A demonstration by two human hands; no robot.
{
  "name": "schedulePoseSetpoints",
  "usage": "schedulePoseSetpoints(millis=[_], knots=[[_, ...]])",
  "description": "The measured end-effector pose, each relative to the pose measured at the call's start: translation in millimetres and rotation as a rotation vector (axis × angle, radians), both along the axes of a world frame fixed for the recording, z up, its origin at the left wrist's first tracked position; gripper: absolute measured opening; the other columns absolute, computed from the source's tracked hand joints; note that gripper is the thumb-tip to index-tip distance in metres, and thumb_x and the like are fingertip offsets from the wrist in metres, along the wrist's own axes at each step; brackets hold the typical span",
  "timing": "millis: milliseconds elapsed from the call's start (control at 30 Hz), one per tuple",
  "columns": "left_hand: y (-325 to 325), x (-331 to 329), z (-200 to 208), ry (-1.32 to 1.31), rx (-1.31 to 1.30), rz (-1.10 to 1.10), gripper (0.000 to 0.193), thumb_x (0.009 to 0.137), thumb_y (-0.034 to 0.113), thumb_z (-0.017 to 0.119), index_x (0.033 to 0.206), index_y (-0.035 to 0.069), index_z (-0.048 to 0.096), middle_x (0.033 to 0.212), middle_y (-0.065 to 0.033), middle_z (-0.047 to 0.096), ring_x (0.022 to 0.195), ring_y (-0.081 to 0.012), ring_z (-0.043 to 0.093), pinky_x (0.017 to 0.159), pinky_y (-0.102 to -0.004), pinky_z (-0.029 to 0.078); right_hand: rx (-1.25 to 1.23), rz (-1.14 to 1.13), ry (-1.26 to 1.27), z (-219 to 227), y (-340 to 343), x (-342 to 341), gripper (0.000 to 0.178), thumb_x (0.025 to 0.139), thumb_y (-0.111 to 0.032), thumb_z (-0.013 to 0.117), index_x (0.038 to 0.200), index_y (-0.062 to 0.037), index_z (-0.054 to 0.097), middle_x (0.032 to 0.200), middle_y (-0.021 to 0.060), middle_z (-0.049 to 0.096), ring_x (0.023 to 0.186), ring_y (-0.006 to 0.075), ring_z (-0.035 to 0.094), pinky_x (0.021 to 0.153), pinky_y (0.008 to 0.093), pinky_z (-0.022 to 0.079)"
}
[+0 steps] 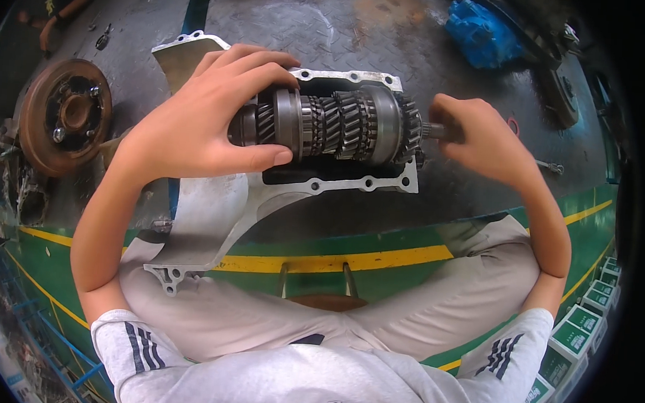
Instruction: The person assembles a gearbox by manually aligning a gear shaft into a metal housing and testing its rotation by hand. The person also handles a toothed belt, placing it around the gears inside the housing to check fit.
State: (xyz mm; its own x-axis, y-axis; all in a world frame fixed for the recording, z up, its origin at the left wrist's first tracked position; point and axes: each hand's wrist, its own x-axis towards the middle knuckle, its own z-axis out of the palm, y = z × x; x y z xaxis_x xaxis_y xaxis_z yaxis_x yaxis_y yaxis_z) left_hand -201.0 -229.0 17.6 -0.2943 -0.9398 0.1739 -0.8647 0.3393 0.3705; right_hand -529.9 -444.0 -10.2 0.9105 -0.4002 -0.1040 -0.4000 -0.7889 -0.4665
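A gear shaft point(331, 127) with several toothed gears and smooth rings lies lengthwise, left to right, at a pale metal gearbox housing point(213, 196). The housing's bolt-holed flanges show on the far and near sides of the gears. My left hand point(188, 125) grips the shaft's left end, with its fingers over the far side and its thumb along the near side. At the other end, my right hand point(486, 137) is closed around the narrow splined tip, beyond the housing's right edge. How deep the shaft sits in the housing cannot be told.
A rusty round hub point(64, 119) stands on the dark metal worktop at left. A blue casting point(484, 35) lies far right, and a wrench point(552, 167) near the right edge. Another person point(56, 1) is at the far left. Green-and-white boxes point(575, 328) line the right floor.
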Motion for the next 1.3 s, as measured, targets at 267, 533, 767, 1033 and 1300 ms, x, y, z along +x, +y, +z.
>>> schedulePoseSetpoints(millis=[267,533,767,1033,1300], knots=[[-9.5,7.8,-30.9,0.013,-0.075,-0.073,0.079,0.09,0.07,0.071,0.119,-0.004,0.07,0.125,-0.0252,0.068,0.124,-0.041,0.059,0.108,-0.0519,0.046,-0.726,-0.007,-0.308,-97.0,-7.2,-40.7,0.056,0.08,0.005,0.077,0.135,0.005,0.065,0.114,0.0291,0.074,0.1,0.0471,0.074,0.086,0.0516,0.06],[-43.6,6.3,-53.2,-0.06,0.05,0.054,0.098,0.087,0.091,0.055,0.137,0.01,0.074,0.138,-0.0142,0.072,0.141,-0.036,0.053,0.122,-0.0506,0.027,-0.35,-0.064,0.12,-109.9,-81.2,-46.3,0.057,0.091,0.009,0.064,0.148,0.0025,0.062,0.114,0.0253,0.075,0.097,0.0372,0.075,0.086,0.037,0.057],[-54.6,10.9,-60.7,-0.179,0.01,-0.02,0.11,0.084,0.098,0.051,0.143,0.008,0.071,0.138,-0.0163,0.073,0.141,-0.0358,0.054,0.12,-0.0491,0.027,0.293,-0.007,0.038,-102.2,-103.2,-32.3,0.048,0.096,0.008,0.06,0.143,-0.0006,0.065,0.117,0.0156,0.077,0.105,0.0299,0.074,0.095,0.0377,0.057],[-81.7,12.2,-65.2,-0.22,0.138,-0.023,0.117,0.083,0.105,0.042,0.154,0.014,0.064,0.148,-0.0132,0.07,0.139,-0.0345,0.06,0.114,-0.0507,0.03,-0.145,-0.03,-0.155,-140.3,-118.8,-49.0,0.051,0.096,0.001,0.062,0.147,-0.0024,0.062,0.127,0.0121,0.075,0.118,0.0242,0.069,0.104,0.0385,0.053],[-95.3,9.8,-82.2,-0.207,0.046,0.0,0.114,0.085,0.101,0.044,0.153,0.012,0.066,0.137,-0.0126,0.076,0.133,-0.0353,0.064,0.115,-0.0536,0.031,-0.268,-0.07,-0.219,-156.1,-114.6,-44.8,0.052,0.096,0.001,0.062,0.148,-0.0022,0.061,0.126,0.0131,0.075,0.117,0.0252,0.07,0.103,0.0389,0.054]])
